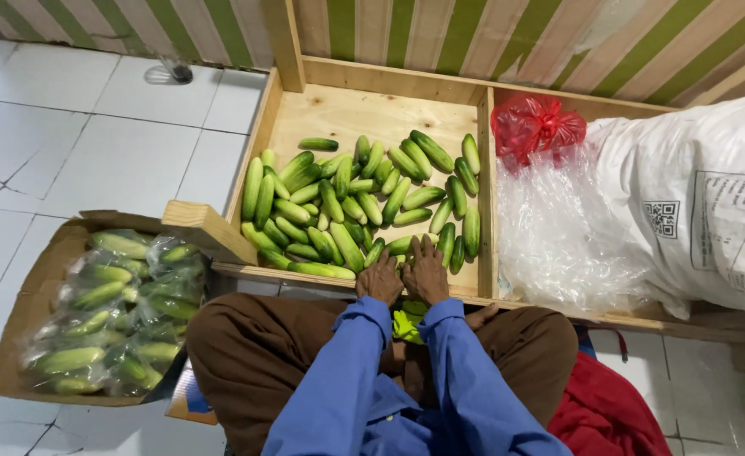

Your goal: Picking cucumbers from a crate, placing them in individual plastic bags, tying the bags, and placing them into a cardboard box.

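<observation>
- Both our blue sleeves (372,380) sit nearest, at 6 o'clock.
- Our left hand (380,277) and right hand (425,272) lie side by side, palms down, at the near rim of the wooden tray (322,101); we can't tell whether either holds anything.
- Loose cucumbers (360,203) fill the tray, 12 o'clock of the hands.
- Bagged cucumbers (119,312) fill a cardboard box (18,317) at 9 o'clock.
- We judge sorting is underway; next means closing fingers on one cucumber.

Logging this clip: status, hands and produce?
Left hand and right hand side by side on cucumbers at wooden bin front edge. Grip unclear. Nothing blocking.
</observation>
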